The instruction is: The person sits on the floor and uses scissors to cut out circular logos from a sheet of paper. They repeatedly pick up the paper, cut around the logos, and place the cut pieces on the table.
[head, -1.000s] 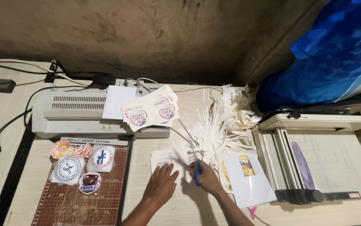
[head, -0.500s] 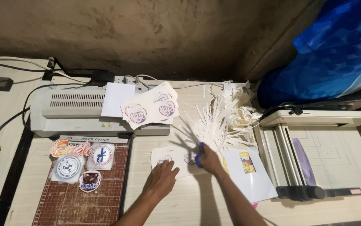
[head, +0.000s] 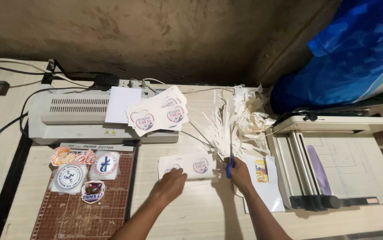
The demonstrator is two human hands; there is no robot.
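We've got the left hand point(head: 170, 181) flat on a white printed sheet point(head: 191, 166) lying mid-table, just near of the laminator point(head: 85, 118), fingers spread to pin it, not gripping. Right hand point(head: 240, 174) is closed around blue-handled scissors point(head: 230, 163) at the sheet's right edge; blades point far, toward the pile of paper offcuts point(head: 240, 122). Can't tell if the blades are open or closed tbh. Imo to do this well: keep the left palm pressing close to the cut line w/o crossing it, feed the sheet into the blades vs chasing w/ the scissors, and use long strokes so the edge stays clean. Finished round stickers point(head: 87, 171) sit left on the brown cutting mat point(head: 73, 213), well apart.
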